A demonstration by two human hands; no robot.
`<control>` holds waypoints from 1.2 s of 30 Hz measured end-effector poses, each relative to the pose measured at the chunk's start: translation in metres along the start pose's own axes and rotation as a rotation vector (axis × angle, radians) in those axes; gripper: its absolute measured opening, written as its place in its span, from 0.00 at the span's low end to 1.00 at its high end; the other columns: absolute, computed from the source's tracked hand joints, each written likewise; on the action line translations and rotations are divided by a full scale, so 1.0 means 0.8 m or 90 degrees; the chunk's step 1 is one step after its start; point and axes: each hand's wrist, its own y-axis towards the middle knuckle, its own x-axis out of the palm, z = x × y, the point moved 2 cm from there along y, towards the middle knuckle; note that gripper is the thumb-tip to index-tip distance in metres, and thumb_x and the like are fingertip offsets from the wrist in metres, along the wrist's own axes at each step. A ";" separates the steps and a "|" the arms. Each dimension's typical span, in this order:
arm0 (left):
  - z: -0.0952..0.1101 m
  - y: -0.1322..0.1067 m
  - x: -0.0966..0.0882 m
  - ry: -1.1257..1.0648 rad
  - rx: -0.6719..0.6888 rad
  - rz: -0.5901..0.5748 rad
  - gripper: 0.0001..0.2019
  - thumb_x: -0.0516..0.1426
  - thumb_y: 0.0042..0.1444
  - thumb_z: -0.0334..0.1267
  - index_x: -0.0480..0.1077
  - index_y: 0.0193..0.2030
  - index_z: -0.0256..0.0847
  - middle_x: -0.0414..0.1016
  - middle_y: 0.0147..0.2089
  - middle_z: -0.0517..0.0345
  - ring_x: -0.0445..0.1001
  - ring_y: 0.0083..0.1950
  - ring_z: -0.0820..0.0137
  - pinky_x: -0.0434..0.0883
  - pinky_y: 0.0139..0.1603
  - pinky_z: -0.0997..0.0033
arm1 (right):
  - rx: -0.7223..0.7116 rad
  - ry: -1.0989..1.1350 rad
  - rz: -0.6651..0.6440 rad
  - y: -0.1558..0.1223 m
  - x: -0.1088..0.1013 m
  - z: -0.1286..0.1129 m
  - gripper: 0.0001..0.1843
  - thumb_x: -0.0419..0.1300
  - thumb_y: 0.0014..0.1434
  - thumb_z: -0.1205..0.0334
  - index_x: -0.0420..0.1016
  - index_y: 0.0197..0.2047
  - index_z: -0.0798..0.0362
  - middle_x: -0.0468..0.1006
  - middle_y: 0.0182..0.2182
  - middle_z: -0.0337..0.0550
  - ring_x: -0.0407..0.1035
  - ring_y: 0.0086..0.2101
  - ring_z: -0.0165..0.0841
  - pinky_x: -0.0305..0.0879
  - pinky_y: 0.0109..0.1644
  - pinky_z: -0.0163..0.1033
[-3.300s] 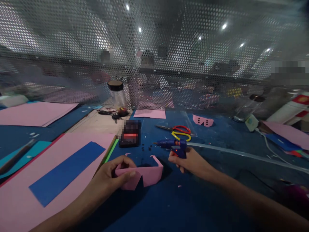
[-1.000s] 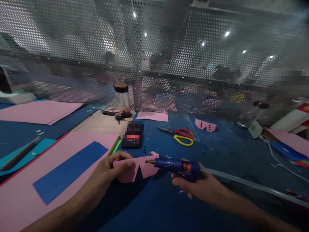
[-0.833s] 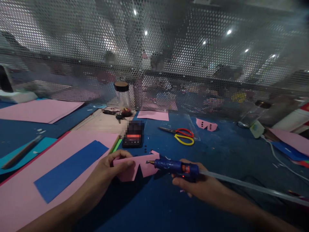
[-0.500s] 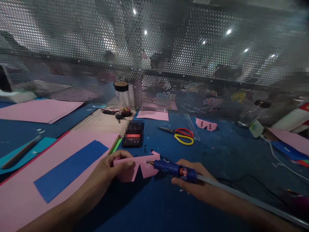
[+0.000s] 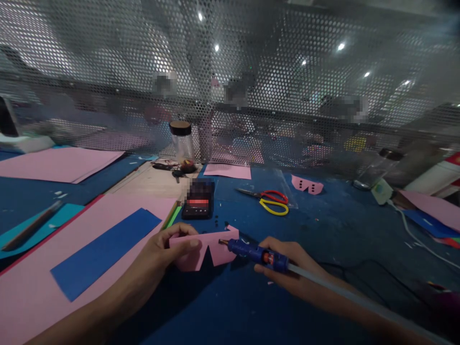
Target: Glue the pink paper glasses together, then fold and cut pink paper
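My left hand (image 5: pixel 176 247) pinches the left end of a pink paper cutout (image 5: pixel 221 251) with a V-shaped notch in its lower edge. In my right hand (image 5: pixel 283 261) is a blue hot glue gun (image 5: pixel 247 249), with a long clear glue stick (image 5: pixel 334 285) running out of its back. The gun's brass nozzle meets the right part of the cutout near its upper edge; whether it touches I cannot tell. Tiny black pieces (image 5: pixel 216 221) lie just beyond the cutout. Farther off rests a similar pink cutout (image 5: pixel 307 185) bearing small black squares.
Scissors (image 5: pixel 268 199) with red and yellow handles lie beyond my hands, beside a phone (image 5: pixel 197 199). Pink sheets (image 5: pixel 28 302) and a blue strip (image 5: pixel 106 251) are at left, near a cutter (image 5: pixel 34 225). A lidded jar (image 5: pixel 181 146) stands before a perforated screen (image 5: pixel 230 86). A white cable (image 5: pixel 413 235) runs right.
The glue gun has shifted very slightly in my right hand's grip, its back end a little to the left and lower. The cutout in my left hand stays almost where it was.
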 end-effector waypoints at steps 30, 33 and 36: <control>-0.008 0.003 -0.008 0.011 0.011 -0.040 0.12 0.67 0.55 0.48 0.74 0.36 0.44 0.75 0.31 0.60 0.70 0.32 0.70 0.66 0.31 0.74 | -0.012 -0.035 -0.006 0.000 0.001 0.002 0.05 0.61 0.65 0.60 0.72 0.44 0.49 0.75 0.31 0.34 0.67 0.28 0.28 0.59 0.31 0.32; -0.007 0.003 -0.008 0.021 0.022 -0.025 0.11 0.67 0.54 0.47 0.74 0.35 0.44 0.73 0.31 0.60 0.69 0.31 0.70 0.65 0.30 0.74 | 0.004 -0.035 0.001 0.001 0.000 -0.001 0.06 0.62 0.65 0.59 0.72 0.43 0.50 0.75 0.30 0.34 0.67 0.28 0.28 0.59 0.31 0.31; -0.007 0.003 -0.009 0.024 0.026 -0.022 0.12 0.67 0.53 0.48 0.74 0.34 0.43 0.73 0.31 0.60 0.69 0.31 0.69 0.65 0.30 0.74 | 0.014 -0.022 0.006 0.002 0.000 -0.001 0.07 0.62 0.65 0.57 0.71 0.42 0.50 0.74 0.29 0.33 0.67 0.27 0.27 0.60 0.31 0.31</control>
